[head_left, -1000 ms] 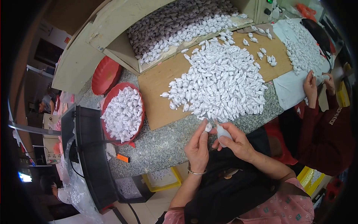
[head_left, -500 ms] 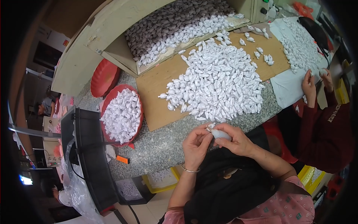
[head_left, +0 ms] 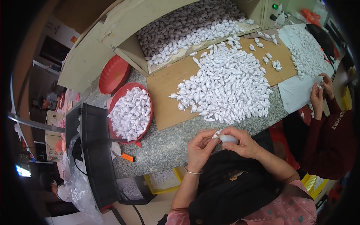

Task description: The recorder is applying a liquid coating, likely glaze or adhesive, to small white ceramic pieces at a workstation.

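Note:
Close together at the bench's front edge, both hands are pinched. My left hand grips a small white figure between thumb and fingers. My right hand is closed on a smooth, pale, egg-shaped piece, its end up against the small figure. The figure's exact shape is partly covered by the fingers. Beyond my hands lies a large heap of small white moulded pieces on a brown board.
Left stand a filled red bowl, another red bowl, an orange box cutter and a black box. A wooden compartment of white and grey pieces is behind. A co-worker's hands work at right.
The view has shifted, moving the bench slightly rightward in the picture. In my right hand, the egg-shaped piece now lies more level. The co-worker's hands have come closer together.

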`<state>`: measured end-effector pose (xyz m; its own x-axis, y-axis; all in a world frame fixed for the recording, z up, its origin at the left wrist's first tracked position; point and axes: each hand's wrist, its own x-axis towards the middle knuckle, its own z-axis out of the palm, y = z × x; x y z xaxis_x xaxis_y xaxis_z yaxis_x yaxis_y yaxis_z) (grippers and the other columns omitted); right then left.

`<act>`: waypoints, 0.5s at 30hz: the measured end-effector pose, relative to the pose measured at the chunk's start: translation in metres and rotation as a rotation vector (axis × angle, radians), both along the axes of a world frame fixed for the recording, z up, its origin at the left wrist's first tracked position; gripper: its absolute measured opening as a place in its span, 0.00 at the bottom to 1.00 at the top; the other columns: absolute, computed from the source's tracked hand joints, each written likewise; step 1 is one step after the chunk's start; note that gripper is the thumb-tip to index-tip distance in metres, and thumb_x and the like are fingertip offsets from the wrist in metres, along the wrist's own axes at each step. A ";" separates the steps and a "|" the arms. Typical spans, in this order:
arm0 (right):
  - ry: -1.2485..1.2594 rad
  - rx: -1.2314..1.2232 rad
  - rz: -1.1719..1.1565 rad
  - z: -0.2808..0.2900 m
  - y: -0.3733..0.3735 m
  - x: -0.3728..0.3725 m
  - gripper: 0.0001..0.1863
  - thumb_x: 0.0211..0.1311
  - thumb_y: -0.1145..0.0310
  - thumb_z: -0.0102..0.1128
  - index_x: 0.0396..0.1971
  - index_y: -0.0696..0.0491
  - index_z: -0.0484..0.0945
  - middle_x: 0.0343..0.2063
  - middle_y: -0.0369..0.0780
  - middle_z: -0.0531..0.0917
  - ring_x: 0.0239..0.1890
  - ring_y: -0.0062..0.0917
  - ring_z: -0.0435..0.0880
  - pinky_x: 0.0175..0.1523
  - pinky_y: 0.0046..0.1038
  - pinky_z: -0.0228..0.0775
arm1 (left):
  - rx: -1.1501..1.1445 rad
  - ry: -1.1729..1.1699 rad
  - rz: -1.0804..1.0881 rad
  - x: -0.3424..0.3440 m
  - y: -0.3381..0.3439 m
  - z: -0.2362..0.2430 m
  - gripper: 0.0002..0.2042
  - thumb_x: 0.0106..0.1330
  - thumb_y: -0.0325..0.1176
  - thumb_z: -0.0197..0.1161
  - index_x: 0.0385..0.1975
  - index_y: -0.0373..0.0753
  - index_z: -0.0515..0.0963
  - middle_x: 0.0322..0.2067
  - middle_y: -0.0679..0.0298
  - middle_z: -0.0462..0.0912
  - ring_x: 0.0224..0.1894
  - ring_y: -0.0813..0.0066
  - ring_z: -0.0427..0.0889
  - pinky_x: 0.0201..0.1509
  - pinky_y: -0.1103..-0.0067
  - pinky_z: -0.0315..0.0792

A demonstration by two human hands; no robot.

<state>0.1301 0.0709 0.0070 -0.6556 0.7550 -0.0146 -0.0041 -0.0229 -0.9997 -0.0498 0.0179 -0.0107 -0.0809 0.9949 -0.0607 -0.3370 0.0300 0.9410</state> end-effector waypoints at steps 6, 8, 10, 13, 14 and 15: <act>0.016 0.000 0.092 0.001 0.009 0.001 0.13 0.59 0.74 0.57 0.44 0.58 0.72 0.31 0.38 0.80 0.34 0.18 0.79 0.38 0.19 0.72 | -0.043 -0.148 -0.098 -0.010 0.007 0.012 0.11 0.59 0.13 0.58 0.41 0.30 0.74 0.47 0.54 0.75 0.46 0.71 0.80 0.50 0.78 0.76; 0.025 -0.048 0.121 0.003 0.013 0.004 0.13 0.59 0.74 0.57 0.44 0.58 0.72 0.32 0.39 0.80 0.34 0.19 0.79 0.39 0.20 0.72 | -0.121 -0.139 -0.200 -0.015 0.014 0.012 0.10 0.58 0.13 0.59 0.39 0.29 0.74 0.47 0.53 0.76 0.42 0.71 0.81 0.48 0.78 0.77; 0.049 -0.094 0.167 0.005 0.015 0.002 0.12 0.59 0.75 0.57 0.44 0.58 0.72 0.33 0.39 0.81 0.34 0.19 0.80 0.40 0.20 0.73 | -0.092 -0.137 -0.245 -0.020 0.014 0.015 0.11 0.58 0.13 0.59 0.40 0.30 0.74 0.46 0.54 0.77 0.41 0.71 0.81 0.47 0.78 0.77; 0.059 -0.082 0.214 0.014 0.014 -0.002 0.13 0.60 0.73 0.59 0.44 0.56 0.73 0.30 0.37 0.83 0.31 0.19 0.81 0.39 0.21 0.73 | -0.048 -0.148 -0.302 -0.025 0.011 0.023 0.13 0.57 0.14 0.60 0.42 0.30 0.73 0.42 0.55 0.78 0.39 0.72 0.81 0.45 0.79 0.77; 0.056 -0.083 0.217 0.013 0.012 0.000 0.13 0.60 0.73 0.59 0.44 0.56 0.73 0.30 0.37 0.83 0.31 0.19 0.82 0.39 0.21 0.73 | -0.050 -0.172 -0.324 -0.025 0.010 0.024 0.14 0.57 0.14 0.60 0.43 0.31 0.72 0.40 0.56 0.79 0.38 0.73 0.81 0.45 0.80 0.77; 0.038 -0.092 0.206 0.009 0.009 -0.001 0.13 0.59 0.74 0.59 0.44 0.57 0.73 0.29 0.38 0.83 0.32 0.18 0.81 0.39 0.21 0.73 | -0.089 -0.163 -0.334 -0.025 0.008 0.021 0.17 0.57 0.15 0.61 0.47 0.31 0.71 0.37 0.58 0.79 0.38 0.75 0.81 0.45 0.81 0.76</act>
<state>0.1292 0.0804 0.0161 -0.7971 0.6018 -0.0494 -0.0277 -0.1182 -0.9926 -0.0745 0.0260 0.0100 0.2648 0.9551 -0.1331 -0.4404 0.2425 0.8644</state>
